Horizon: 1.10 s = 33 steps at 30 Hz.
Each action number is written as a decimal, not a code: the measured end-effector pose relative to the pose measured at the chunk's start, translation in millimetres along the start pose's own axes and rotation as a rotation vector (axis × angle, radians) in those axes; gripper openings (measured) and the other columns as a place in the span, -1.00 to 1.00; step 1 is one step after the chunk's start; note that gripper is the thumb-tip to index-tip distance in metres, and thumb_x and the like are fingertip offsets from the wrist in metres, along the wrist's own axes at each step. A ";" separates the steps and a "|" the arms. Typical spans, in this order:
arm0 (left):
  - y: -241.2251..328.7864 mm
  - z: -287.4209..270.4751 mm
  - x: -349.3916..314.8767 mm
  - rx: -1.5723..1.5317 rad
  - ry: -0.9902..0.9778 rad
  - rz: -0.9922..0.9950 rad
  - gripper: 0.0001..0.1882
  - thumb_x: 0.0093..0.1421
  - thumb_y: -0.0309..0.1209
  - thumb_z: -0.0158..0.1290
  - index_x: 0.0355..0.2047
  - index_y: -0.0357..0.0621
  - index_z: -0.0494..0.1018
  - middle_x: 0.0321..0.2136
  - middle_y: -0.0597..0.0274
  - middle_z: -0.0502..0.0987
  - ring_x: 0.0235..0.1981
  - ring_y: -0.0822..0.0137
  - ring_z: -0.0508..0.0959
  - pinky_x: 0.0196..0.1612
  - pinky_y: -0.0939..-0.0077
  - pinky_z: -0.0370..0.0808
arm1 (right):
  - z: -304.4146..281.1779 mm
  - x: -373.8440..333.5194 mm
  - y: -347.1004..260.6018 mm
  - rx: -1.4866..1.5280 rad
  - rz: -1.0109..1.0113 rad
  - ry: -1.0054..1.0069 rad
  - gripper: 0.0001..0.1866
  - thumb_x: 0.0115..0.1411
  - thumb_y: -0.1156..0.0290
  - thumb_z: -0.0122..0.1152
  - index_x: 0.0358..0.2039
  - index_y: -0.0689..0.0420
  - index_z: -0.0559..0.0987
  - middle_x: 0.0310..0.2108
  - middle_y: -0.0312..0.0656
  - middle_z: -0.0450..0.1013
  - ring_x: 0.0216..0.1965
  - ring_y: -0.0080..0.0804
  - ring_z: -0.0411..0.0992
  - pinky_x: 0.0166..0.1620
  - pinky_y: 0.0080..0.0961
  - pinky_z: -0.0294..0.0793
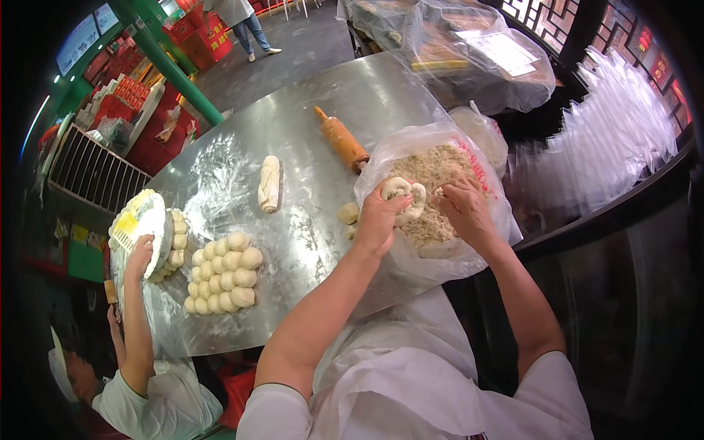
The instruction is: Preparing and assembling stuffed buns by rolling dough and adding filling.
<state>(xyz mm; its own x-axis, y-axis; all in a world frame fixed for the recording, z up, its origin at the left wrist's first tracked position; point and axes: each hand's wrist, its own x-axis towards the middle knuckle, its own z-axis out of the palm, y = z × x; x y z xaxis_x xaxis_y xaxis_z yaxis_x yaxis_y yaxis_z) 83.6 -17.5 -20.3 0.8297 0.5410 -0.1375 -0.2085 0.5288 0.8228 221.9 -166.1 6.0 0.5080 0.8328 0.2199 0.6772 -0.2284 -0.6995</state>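
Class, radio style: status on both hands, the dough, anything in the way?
Left hand gripping dough piece over plastic bag. Right hand at the crumbly filling inside. Rolling pin left of the bag, not between the hands.

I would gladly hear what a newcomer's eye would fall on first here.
Probably the crumbly mixture in its plastic bag at the right of the metal table, with the left hand holding dough above it. Next, the cluster of dough balls toward the table's near left, and the rolling pin beyond the left hand.
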 end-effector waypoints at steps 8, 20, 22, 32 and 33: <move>19.7 29.9 -17.2 -0.275 -0.061 -0.201 -0.70 0.31 -0.39 0.14 0.02 -0.16 0.44 -0.11 0.25 0.52 -0.11 0.40 0.55 -0.06 0.44 0.56 | 14.6 -7.4 0.3 -0.007 -0.196 -0.138 -0.05 0.00 0.28 0.51 0.37 0.08 0.20 0.41 -0.05 0.11 0.43 -0.05 0.04 0.44 -0.16 0.02; 2.2 31.1 -19.7 -0.044 -0.203 -0.207 -0.59 0.48 -0.12 -0.15 0.06 -0.22 0.40 -0.06 0.26 0.51 -0.08 0.45 0.53 0.03 0.47 0.48 | 19.5 -4.9 -18.2 0.753 0.156 -0.025 -0.66 0.44 0.41 -0.02 0.18 0.14 0.47 -0.12 -0.23 0.49 -0.09 -0.57 0.43 0.02 -0.56 0.45; -12.2 29.3 -18.8 -0.008 -0.208 -0.086 -0.61 0.49 -0.17 -0.17 0.07 -0.23 0.41 -0.03 0.23 0.49 -0.04 0.42 0.53 0.06 0.45 0.49 | 20.4 -2.3 -23.9 0.756 0.206 -0.067 -0.68 0.45 0.40 -0.04 0.14 0.16 0.47 -0.09 -0.18 0.50 -0.09 -0.48 0.47 0.01 -0.49 0.47; -23.2 6.0 -11.7 -0.258 -0.196 -0.259 -0.74 0.38 -0.40 -0.16 -0.07 -0.24 0.45 -0.17 0.18 0.55 -0.11 0.29 0.58 0.03 0.37 0.53 | 24.4 -3.4 -13.1 0.121 -0.079 -0.037 -0.65 0.32 0.30 0.12 0.03 0.22 0.47 0.03 -0.02 0.48 0.10 0.00 0.42 0.18 -0.25 0.35; -19.8 -3.1 -10.0 -0.308 -0.238 -0.264 -0.73 0.42 -0.34 -0.17 -0.05 -0.22 0.43 -0.16 0.18 0.54 -0.14 0.30 0.58 0.01 0.37 0.53 | 25.8 -3.6 -20.3 0.163 -0.137 -0.052 -0.67 0.29 0.31 0.16 0.00 0.22 0.48 0.00 -0.01 0.48 0.08 0.00 0.42 0.17 -0.23 0.35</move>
<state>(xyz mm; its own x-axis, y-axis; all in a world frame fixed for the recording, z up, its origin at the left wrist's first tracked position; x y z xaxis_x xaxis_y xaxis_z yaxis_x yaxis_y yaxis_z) 77.8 -31.4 -36.9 0.9633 0.2154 -0.1603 -0.0880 0.8172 0.5696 192.6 -151.4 1.9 0.3860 0.8763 0.2882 0.6408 -0.0300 -0.7671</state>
